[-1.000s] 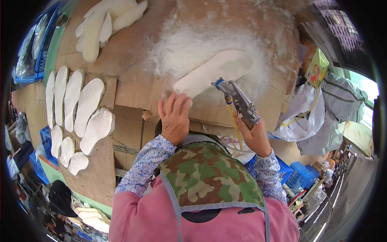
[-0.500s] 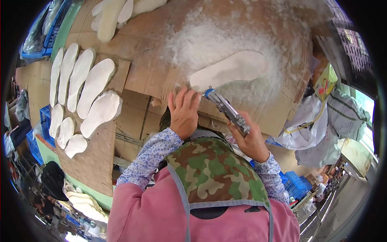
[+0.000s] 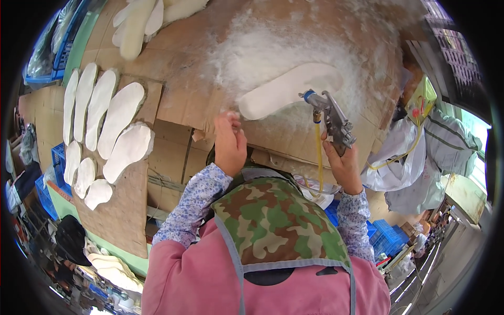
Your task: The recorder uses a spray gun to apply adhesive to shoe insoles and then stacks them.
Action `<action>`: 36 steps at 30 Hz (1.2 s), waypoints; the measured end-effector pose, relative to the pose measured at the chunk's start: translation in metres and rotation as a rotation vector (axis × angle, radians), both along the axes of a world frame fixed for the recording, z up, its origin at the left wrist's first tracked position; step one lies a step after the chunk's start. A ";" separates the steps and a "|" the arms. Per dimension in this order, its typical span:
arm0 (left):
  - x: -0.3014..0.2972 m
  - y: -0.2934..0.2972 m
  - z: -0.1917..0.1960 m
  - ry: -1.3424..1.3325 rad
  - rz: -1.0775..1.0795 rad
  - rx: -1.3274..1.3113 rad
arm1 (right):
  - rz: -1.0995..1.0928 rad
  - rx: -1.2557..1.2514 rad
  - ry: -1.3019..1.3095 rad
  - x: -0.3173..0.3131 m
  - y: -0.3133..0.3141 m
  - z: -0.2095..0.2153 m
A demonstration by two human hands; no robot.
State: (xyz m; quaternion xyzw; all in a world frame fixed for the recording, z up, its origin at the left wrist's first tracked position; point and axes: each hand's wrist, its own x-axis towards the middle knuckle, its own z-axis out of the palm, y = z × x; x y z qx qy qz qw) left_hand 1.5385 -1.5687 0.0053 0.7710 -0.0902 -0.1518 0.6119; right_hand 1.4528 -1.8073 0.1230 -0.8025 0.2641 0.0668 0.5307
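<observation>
Grip: As we held the spray gun [image 3: 329,116] closed in our right hand [image 3: 344,165], its nozzle pointed up-left at the insole [image 3: 286,90].
Left hand [image 3: 229,142]: our fingertips pinched shut on the insole's near end.
Insole: it lay on the fluff-coated cardboard [image 3: 184,100], just beyond both hands.
Long axis: it ran from our left hand up and rightward, past the nozzle.
Nearer hand: the left touched it; the gun stood just beside it.

Your left hand [image 3: 229,143] sits just left of the insole [image 3: 287,90] on the cardboard [image 3: 184,94]; your right hand [image 3: 344,164] holds the spray gun [image 3: 329,116] at its right. More insoles [image 3: 107,123] lie in a row far left.
</observation>
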 end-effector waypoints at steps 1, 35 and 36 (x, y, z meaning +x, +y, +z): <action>0.005 0.000 -0.003 0.054 -0.035 0.060 | -0.013 -0.032 0.005 -0.001 -0.005 -0.001; 0.029 0.104 0.222 0.212 0.154 -0.539 | -0.596 -0.325 0.155 -0.158 -0.214 -0.161; 0.023 0.126 0.228 0.179 0.158 -0.540 | -0.579 -0.352 0.156 -0.161 -0.215 -0.159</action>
